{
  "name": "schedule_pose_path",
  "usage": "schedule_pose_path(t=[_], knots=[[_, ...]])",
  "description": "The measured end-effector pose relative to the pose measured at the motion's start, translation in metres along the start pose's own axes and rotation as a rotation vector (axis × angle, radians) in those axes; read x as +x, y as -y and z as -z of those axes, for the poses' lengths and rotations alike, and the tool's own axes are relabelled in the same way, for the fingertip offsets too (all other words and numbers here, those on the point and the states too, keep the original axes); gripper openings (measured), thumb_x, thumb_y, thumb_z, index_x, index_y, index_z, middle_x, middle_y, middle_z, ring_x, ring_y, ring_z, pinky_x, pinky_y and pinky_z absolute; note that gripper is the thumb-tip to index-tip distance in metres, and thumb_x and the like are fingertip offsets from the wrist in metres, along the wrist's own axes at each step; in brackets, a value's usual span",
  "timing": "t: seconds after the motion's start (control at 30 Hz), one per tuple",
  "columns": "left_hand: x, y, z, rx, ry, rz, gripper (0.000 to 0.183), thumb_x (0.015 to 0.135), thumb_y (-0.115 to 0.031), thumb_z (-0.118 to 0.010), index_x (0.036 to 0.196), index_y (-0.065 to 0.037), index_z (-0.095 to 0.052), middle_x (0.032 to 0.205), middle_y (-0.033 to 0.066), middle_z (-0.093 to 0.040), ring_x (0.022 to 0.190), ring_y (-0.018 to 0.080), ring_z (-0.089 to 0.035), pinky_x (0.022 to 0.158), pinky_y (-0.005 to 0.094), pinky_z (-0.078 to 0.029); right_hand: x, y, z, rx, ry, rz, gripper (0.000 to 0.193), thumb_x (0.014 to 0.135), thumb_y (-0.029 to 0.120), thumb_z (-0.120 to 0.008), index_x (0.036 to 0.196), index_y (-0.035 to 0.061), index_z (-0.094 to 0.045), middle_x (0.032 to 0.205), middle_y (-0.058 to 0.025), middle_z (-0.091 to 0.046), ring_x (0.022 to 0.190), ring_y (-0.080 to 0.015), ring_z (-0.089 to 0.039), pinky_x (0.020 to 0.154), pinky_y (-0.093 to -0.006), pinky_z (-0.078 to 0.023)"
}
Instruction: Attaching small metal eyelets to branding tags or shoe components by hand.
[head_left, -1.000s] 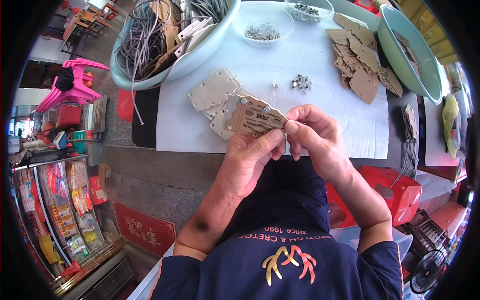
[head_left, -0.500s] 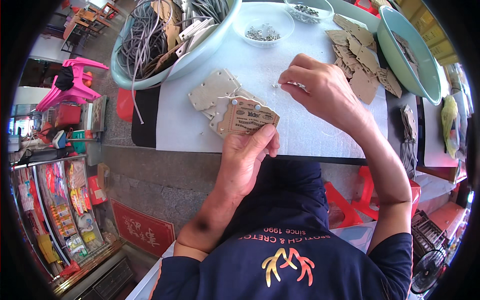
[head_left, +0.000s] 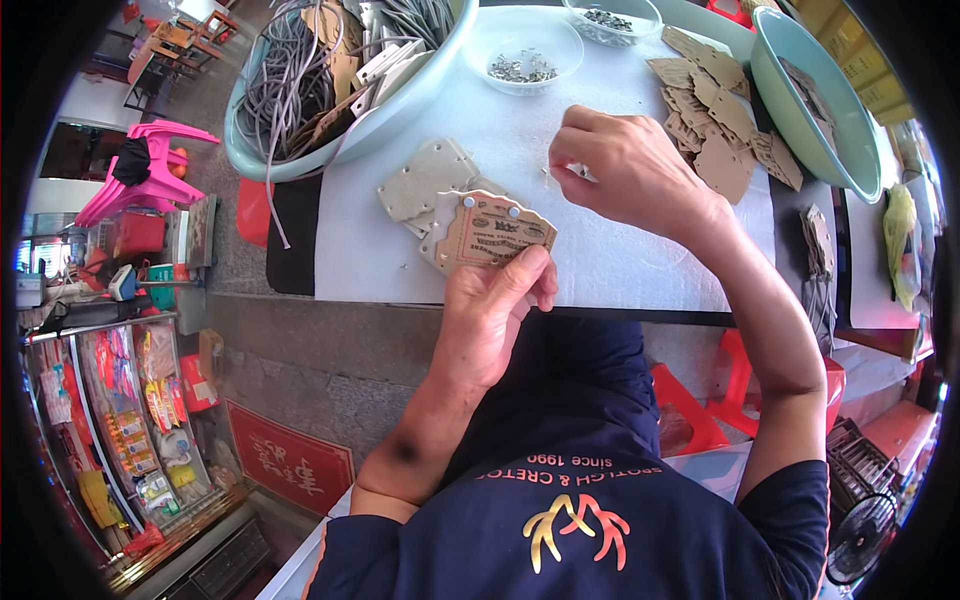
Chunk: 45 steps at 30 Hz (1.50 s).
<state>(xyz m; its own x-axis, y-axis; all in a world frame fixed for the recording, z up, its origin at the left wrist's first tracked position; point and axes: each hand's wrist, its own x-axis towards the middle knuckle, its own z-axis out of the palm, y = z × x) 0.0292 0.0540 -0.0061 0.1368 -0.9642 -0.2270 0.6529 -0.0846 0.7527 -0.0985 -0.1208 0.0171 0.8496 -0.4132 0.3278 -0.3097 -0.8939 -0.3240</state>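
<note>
My left hand (head_left: pixel 497 300) grips a brown printed cardboard tag (head_left: pixel 492 232) by its lower right edge, thumb on top. The tag has a scalloped edge and two small pale round studs along its top. Behind it on the white sheet lie several plain pale cardboard tags (head_left: pixel 428 180), overlapping. To the right, my right hand (head_left: pixel 625 170) is held low over the sheet, with its fingers curled together. Small shiny bits (head_left: pixel 547 173) show beside its fingertips. Whether anything is pinched in the fingers is hidden.
A large pale green basin (head_left: pixel 375 125) holds grey cords and cardboard at the far left. Two clear bowls, one nearer (head_left: pixel 522 66) and one farther (head_left: pixel 612 22), contain small metal pieces. Loose brown tags (head_left: pixel 722 110) lie far right, beside another green basin (head_left: pixel 815 100).
The fingers of my right hand have curled further inward, and that hand has shifted slightly left. My left hand keeps its hold on the tag, almost still.
</note>
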Motion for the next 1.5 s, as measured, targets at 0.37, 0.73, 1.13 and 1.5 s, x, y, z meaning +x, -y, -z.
schedule_pose_path(t=[0.37,0.73,1.13,1.5], knots=[[0.017,-0.001,-0.023,0.08,0.015,-0.086,0.012,0.096,-0.014,-0.058,0.095,-0.002,-0.062,0.079,0.0043,-0.06,0.074,0.0115,-0.054,0.068,0.027,-0.042,-0.063,0.034,0.017,1.56,-0.075,-0.838,0.019,0.089,0.02,-0.068,0.094,0.0021,-0.066,0.071,0.0039,-0.052,0.059,-0.0034,-0.043,0.053,-0.0197,-0.036],[0.027,0.01,-0.043,0.142,0.002,-0.114,0.014,0.096,-0.013,-0.054,0.093,-0.001,-0.062,0.082,0.0044,-0.061,0.076,0.0117,-0.056,0.069,0.0271,-0.044,-0.087,0.051,0.008,1.81,-0.213,-0.778,0.018,0.092,0.022,-0.066,0.093,0.0043,-0.066,0.076,0.0026,-0.059,0.06,-0.002,-0.045,0.054,-0.0189,-0.037],[0.023,0.01,-0.051,0.235,-0.049,-0.171,0.012,0.096,-0.012,-0.054,0.1,-0.003,-0.061,0.083,0.0036,-0.061,0.076,0.0111,-0.056,0.067,0.0262,-0.043,-0.094,0.045,0.014,1.434,-0.235,-0.815,0.022,0.093,0.025,-0.065,0.091,0.0035,-0.066,0.083,0.0023,-0.061,0.066,-0.002,-0.048,0.054,-0.0189,-0.039],[0.027,0.013,-0.039,0.246,-0.055,-0.159,0.014,0.094,-0.011,-0.055,0.103,-0.001,-0.059,0.083,0.0063,-0.061,0.076,0.0149,-0.056,0.066,0.0288,-0.043,-0.118,0.003,0.032,-0.024,-0.116,-0.151,0.006,0.079,0.007,-0.067,0.084,0.0038,-0.064,0.086,-0.0094,-0.058,0.083,-0.028,-0.062,0.067,-0.039,-0.05]])
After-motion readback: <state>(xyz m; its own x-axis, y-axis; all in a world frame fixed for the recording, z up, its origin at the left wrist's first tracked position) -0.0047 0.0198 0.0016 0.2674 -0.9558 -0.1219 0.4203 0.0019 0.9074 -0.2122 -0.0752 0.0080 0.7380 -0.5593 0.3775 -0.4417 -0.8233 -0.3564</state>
